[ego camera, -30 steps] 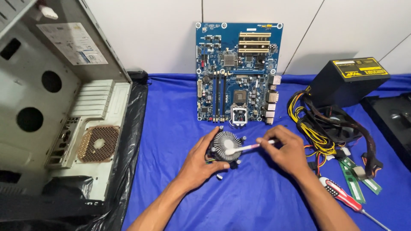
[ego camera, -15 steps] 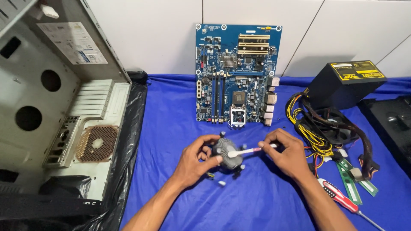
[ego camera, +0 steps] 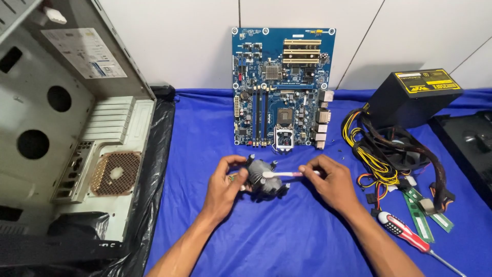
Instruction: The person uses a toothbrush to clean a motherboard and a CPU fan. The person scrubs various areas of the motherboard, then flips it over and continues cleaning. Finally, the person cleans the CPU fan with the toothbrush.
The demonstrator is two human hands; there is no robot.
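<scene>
Since the earlier frame I have tilted the CPU cooler [ego camera: 260,178] further onto its edge and drawn it slightly closer to the motherboard [ego camera: 281,87], so its finned heatsink face now angles toward my right hand [ego camera: 328,180]. My left hand [ego camera: 225,183] is closed around the cooler's left side, thumb and fingers gripping the black fan frame and holding it raised off the blue cloth [ego camera: 287,236]. My right hand is pinched shut on the pink shaft of a cotton swab [ego camera: 282,174], whose white tip rests against the heatsink fins. The cooler sits just in front of the motherboard, which stands upright against the white wall. Right of the motherboard lies the black power supply [ego camera: 414,97] with its bundle of yellow and black cables [ego camera: 382,154]. Nearer to me than the power supply lie two green memory modules [ego camera: 425,215] and a red-handled screwdriver [ego camera: 405,233]. Left of the motherboard stands the open grey computer case [ego camera: 72,123] on a black plastic sheet [ego camera: 154,174].
</scene>
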